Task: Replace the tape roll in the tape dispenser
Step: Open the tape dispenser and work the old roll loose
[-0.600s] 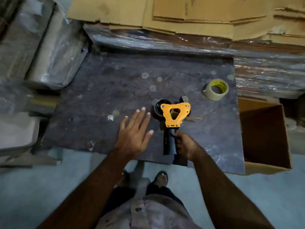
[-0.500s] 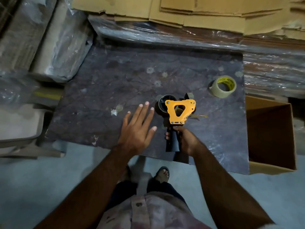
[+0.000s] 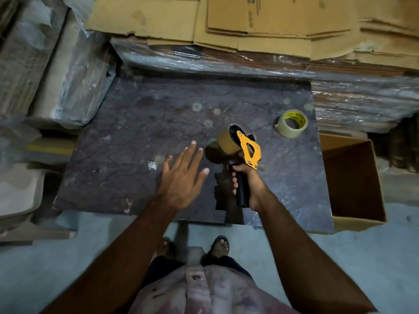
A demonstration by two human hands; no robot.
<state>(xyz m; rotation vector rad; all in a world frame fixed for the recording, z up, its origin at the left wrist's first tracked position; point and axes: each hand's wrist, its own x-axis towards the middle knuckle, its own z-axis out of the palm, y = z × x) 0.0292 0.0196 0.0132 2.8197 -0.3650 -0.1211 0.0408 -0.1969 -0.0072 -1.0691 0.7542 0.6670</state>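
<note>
Gripping the tape dispenser point(image 3: 246, 152) by its black handle in your right hand point(image 3: 248, 184), above the table point(image 3: 136, 132), you keep your left hand point(image 3: 181, 175) flat and empty beside the light, stiff brown roll point(image 3: 226, 141), best pulled by its rim.

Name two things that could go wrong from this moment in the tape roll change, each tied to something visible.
1. The right hand alone grips the tape dispenser by its handle, lifted and tilted, while the left hand is open beside it; the brown roll could slip off uncontrolled.
2. The new tape roll sits close to the slab's far right corner, above the open cardboard box; a nudge might knock it off.
</note>
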